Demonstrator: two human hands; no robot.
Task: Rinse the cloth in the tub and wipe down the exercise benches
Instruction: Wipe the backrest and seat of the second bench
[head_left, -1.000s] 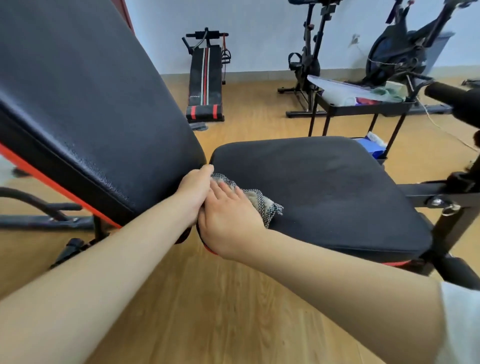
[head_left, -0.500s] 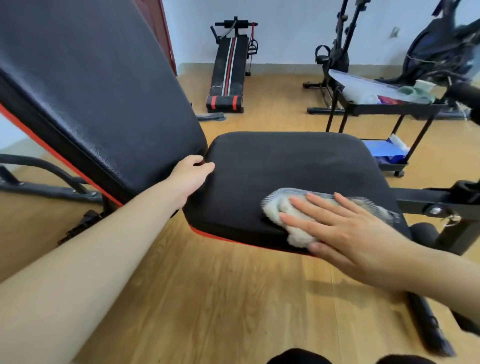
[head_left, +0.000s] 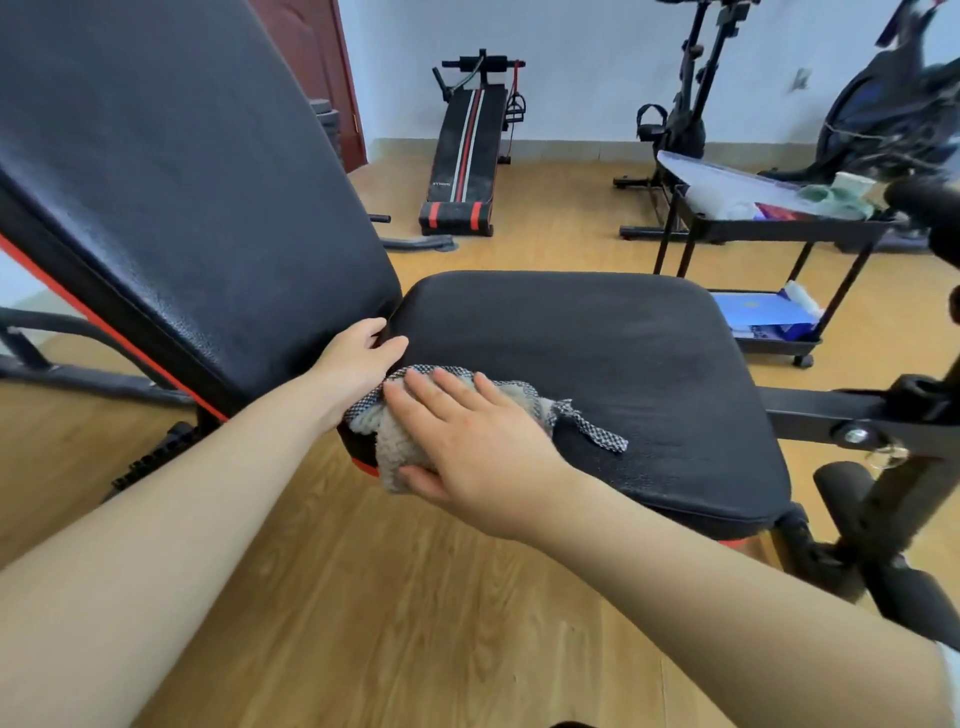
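A black padded bench seat (head_left: 613, 364) with a red lower trim lies in front of me, joined to a tilted black backrest (head_left: 171, 187) on the left. A grey fluffy cloth (head_left: 400, 447) with a checked edge is draped over the seat's near left corner. My right hand (head_left: 467, 441) presses flat on the cloth, thumb curled under its hanging part. My left hand (head_left: 358, 353) grips the seat's left end at the gap below the backrest. No tub is in view.
A second black sit-up bench (head_left: 465, 156) with red and white stripes stands by the far wall. A black cart (head_left: 769, 228) with items and a blue box stands at the right. Exercise bikes (head_left: 680, 119) line the back. Bench frame and foam rollers (head_left: 862, 499) stick out at the right.
My right hand slid the cloth from the seat's left end out to the right along the near edge, then back left to the near left corner. My left hand kept its grip.
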